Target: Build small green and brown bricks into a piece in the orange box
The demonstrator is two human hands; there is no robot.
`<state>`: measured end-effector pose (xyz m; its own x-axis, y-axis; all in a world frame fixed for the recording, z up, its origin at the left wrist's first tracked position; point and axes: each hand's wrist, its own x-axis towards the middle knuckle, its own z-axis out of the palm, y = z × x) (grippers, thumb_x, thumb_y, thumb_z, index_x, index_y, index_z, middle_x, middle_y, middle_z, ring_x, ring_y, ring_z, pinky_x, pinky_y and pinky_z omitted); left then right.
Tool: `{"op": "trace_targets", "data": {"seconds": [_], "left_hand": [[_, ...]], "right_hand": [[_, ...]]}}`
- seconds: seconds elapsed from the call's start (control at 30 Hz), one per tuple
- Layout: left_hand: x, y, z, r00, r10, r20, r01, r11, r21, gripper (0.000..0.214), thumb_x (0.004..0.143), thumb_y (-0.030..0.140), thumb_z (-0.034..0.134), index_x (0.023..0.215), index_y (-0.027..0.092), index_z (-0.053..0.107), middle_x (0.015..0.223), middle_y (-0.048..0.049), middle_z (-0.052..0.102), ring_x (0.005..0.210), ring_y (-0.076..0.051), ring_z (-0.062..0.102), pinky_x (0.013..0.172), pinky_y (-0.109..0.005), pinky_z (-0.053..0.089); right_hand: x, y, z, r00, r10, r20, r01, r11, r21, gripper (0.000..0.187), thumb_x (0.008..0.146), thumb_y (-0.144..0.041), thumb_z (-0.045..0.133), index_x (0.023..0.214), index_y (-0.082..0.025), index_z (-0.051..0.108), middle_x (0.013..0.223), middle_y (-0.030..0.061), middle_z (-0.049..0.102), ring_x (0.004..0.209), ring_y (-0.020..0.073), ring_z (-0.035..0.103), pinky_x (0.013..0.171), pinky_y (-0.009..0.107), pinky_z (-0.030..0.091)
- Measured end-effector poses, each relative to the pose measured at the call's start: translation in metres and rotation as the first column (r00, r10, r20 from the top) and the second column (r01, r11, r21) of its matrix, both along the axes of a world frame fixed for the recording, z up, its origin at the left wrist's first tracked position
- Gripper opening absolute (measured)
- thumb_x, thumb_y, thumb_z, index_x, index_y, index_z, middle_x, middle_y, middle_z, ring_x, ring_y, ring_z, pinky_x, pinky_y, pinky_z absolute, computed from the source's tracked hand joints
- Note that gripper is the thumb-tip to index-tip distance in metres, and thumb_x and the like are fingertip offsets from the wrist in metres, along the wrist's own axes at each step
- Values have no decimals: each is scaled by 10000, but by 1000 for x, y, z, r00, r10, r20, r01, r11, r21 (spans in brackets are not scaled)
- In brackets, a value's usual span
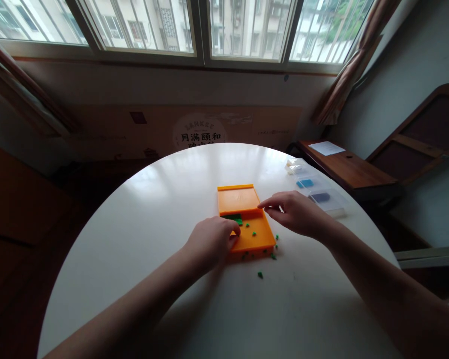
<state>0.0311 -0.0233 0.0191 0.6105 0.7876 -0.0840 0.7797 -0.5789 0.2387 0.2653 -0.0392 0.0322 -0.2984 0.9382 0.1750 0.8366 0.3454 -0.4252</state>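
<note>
An orange plastic case point(260, 246) lies opened on the table, its lid point(236, 198) folded toward the window. Inside, at the back left, rests a green block of tiny joined pieces point(234, 218), with a few loose green bits point(254, 234) on the case floor. My left hand point(215, 238) is over the case's left side, fingers curled in a pinch near the green block; what they hold, if anything, is hidden. My right hand point(295, 213) hovers at the right edge by the hinge, index finger stretched to it and thumb apart, with nothing visible between them.
Several small green pieces point(260, 274) are scattered on the round white table point(142, 234) in front and right of the case. Clear plastic boxes point(331, 202) with blue and dark contents stand at the right edge. A wooden desk point(353, 167) with paper stands behind.
</note>
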Motion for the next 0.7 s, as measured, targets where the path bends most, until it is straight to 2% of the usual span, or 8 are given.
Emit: {"op": "trace_targets", "data": {"seconds": [0.1, 0.2, 0.37, 0.53, 0.7], "left_hand": [[-6, 0, 3, 999, 2, 45, -3, 1000, 28, 228, 817, 263, 550, 966, 312, 715, 949, -11, 727, 838, -226, 657, 702, -305, 472], [-16, 3, 7, 991, 13, 132, -21, 998, 58, 199, 864, 323, 526, 944, 284, 704, 862, -5, 714, 776, -190, 643, 647, -266, 435], [-29, 16, 5, 965, 201, 171, -218, 972, 90, 306, 912, 434, 439, 995, 213, 634, 726, -16, 648, 645, -170, 594, 530, -257, 350], [-27, 19, -6, 957, 271, 105, -275, 961, 26, 375, 915, 491, 404, 1106, 214, 570, 810, -42, 667, 713, -199, 627, 546, -269, 378], [-24, 16, -8, 952, 299, 68, -300, 954, 2, 392, 900, 489, 420, 1169, 228, 535, 918, -63, 691, 767, -216, 645, 572, -273, 395]], "right_hand": [[-5, -1, -5, 1000, 10, 25, -11, 999, 46, 270, 834, -161, 537, 995, -241, 738, 964, 2, 725, 830, 141, 646, 720, 240, 457], [-11, -4, -9, 998, 34, 46, -36, 997, 61, 264, 821, -145, 540, 968, -231, 742, 898, 9, 716, 747, 122, 618, 653, 224, 417], [-23, -5, -14, 996, 68, 57, -70, 997, 38, 207, 842, -218, 567, 940, -241, 747, 857, 8, 704, 708, 110, 597, 631, 220, 385], [-32, -2, -20, 993, 20, 114, -22, 1000, 10, 164, 838, -261, 595, 892, -255, 750, 864, 1, 699, 715, 112, 600, 634, 229, 378], [-37, 3, -25, 989, 21, 148, -18, 1000, -26, 169, 847, -282, 585, 896, -278, 746, 902, -6, 707, 781, 140, 625, 659, 240, 379]]}}
